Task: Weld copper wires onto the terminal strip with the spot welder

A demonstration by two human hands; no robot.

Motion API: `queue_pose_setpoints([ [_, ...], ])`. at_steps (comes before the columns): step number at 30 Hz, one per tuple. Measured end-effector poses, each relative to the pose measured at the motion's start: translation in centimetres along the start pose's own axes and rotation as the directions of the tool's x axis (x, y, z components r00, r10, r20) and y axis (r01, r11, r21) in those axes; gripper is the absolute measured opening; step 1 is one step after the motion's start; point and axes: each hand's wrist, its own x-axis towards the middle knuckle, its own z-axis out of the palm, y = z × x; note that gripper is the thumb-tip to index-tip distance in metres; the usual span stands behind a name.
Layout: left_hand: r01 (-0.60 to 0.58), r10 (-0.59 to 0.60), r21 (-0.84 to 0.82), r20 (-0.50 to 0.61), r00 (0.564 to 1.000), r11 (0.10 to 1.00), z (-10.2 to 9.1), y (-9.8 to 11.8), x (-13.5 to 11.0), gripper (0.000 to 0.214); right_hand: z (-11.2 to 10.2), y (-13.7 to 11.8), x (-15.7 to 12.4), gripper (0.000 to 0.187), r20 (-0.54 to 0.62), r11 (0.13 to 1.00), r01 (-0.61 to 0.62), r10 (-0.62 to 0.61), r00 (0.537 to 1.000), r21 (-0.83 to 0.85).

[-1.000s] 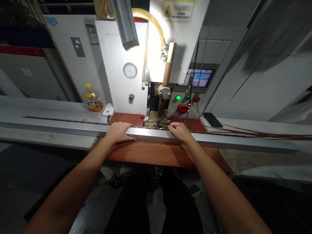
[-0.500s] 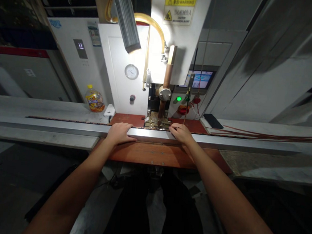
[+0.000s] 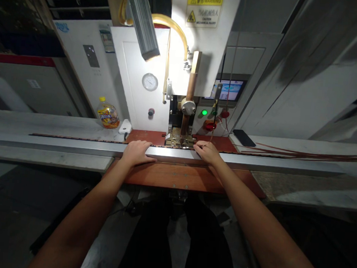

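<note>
Silver metal bar [image 3: 173, 153], long, straight and smooth, lies crosswise over the red-brown board [image 3: 150, 175] in front of the machine [image 3: 133, 98], bright in the middle and duller toward both ends, with a thin dark strip [image 3: 78, 138] along its far edge. The left hand [image 3: 135, 152] clasps the bar, fingers over the far edge and thumb spread along the near side. The right hand [image 3: 207, 152] rests against it with fingers curled beside the brass-coloured fixture [image 3: 174, 139]; whether they pinch anything, I cannot tell
</note>
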Motion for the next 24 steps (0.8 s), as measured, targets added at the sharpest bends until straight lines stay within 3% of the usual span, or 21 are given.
queue_pose_setpoints([
  [24,0.003,-0.003,-0.009,0.01,1.0,1.0,-0.46,0.61,-0.03,0.074,-0.26,0.21,-0.23,0.036,-0.009,1.0,0.007,-0.007,1.0,0.0],
])
